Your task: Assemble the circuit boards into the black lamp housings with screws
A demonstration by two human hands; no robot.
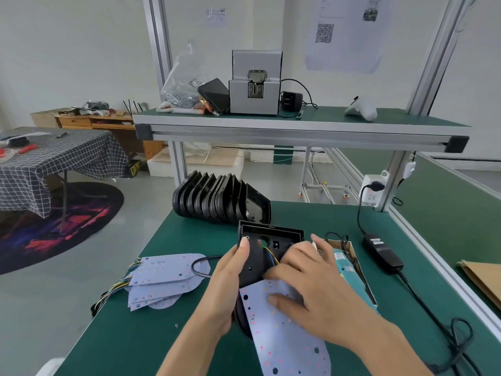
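Landmark: the black housing (260, 256), lying open side up on the green bench (151, 335) at the middle of the view.

Nearest the viewer, a pale circuit board (282, 335) lies tilted over the housing's near end, its far edge resting on the housing and its rounded near end reaching toward the viewer. Right hand (306, 283) rests on the board's far part; thumb flat on the board, fingers bent down at the housing's right side, where yellow and blue wires (271, 256) show. Whether those fingers pinch the wires cannot be told. Left hand (230, 280) grips the housing's left wall, thumb hooked over the rim near a round hole.

Left of the housing: a loose pile of boards (162, 280) with coloured wire tails and a black cable (200, 267) curled on top.

Right of the housing: a teal electric screwdriver (349, 272) lying in a shallow cardboard tray (352, 248); further right, a black power brick (382, 251) with its cord.

Behind the housing: a row of empty black housings (217, 199) standing nested on edge.

Far behind, on the raised shelf (298, 123): a grey screw feeder box (254, 85) and a plastic bag of screws (181, 85).
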